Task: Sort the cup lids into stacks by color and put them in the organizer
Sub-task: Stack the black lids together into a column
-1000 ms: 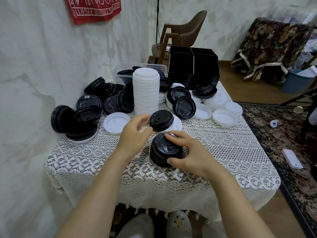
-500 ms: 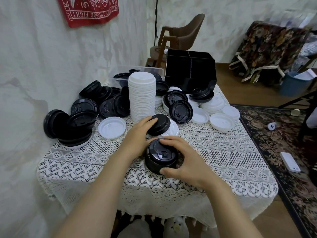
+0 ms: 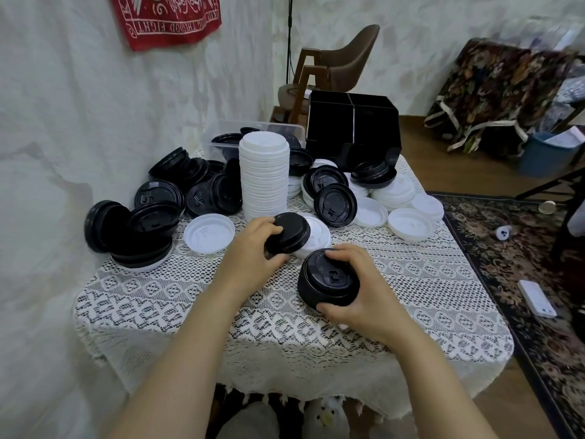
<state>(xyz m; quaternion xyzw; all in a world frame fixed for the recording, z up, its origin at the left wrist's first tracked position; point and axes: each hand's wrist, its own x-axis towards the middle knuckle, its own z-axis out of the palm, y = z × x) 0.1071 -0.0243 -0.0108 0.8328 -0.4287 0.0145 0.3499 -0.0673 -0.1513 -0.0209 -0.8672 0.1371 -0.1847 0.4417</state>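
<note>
Head view — left hand point(image 3: 250, 248) round black lid point(image 3: 291, 231), right hand point(image 3: 364, 293) round black stack point(image 3: 330, 278) — white stack point(image 3: 264, 179) behind.

I see bare lace tablecloth point(image 3: 158, 299) all along the near edge, open on both sides. The way to the black organizer point(image 3: 353, 128) is crowded. The tall white lid stack point(image 3: 264, 179) stands front-left of it, and loose black lids point(image 3: 335, 205) and white lids point(image 3: 394, 191) lie right before its front.

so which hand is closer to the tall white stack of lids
Left. The left hand grips a loose black lid just in front of the tall white stack, near its base. The right hand holds the short black stack nearer the person and further right, clearly apart from it.
</note>
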